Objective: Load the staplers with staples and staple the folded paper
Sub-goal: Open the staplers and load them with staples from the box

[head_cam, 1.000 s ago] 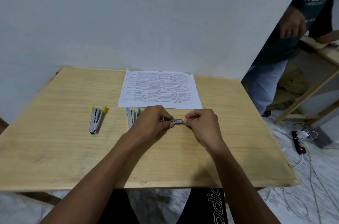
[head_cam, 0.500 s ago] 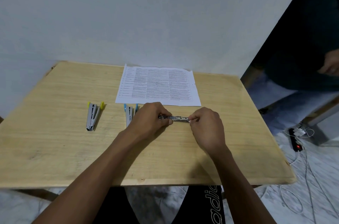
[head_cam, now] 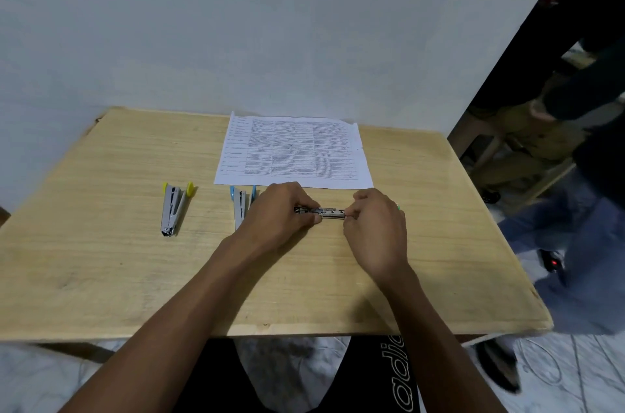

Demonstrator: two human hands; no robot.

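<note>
A small metal stapler [head_cam: 324, 212] lies crosswise between my hands, just above the wooden table [head_cam: 101, 263]. My left hand [head_cam: 282, 213] pinches its left end and my right hand [head_cam: 375, 226] pinches its right end; a bit of green shows behind the right hand. A blue-tipped stapler [head_cam: 240, 206] lies open on the table, partly hidden by my left hand. Further left lies a yellow-tipped stapler [head_cam: 173, 208], also open. A printed sheet of paper [head_cam: 294, 152] lies flat at the table's far edge, just beyond my hands. No staples are visible.
A pale wall rises right behind the table. At the right, off the table, a person in dark clothes and blue trousers [head_cam: 575, 233] moves past wooden furniture [head_cam: 500, 142]. A power strip [head_cam: 553, 263] and cables lie on the floor.
My hands stay on the metal stapler, the right hand shifting slightly right along it. The person at the right has moved across the background.
</note>
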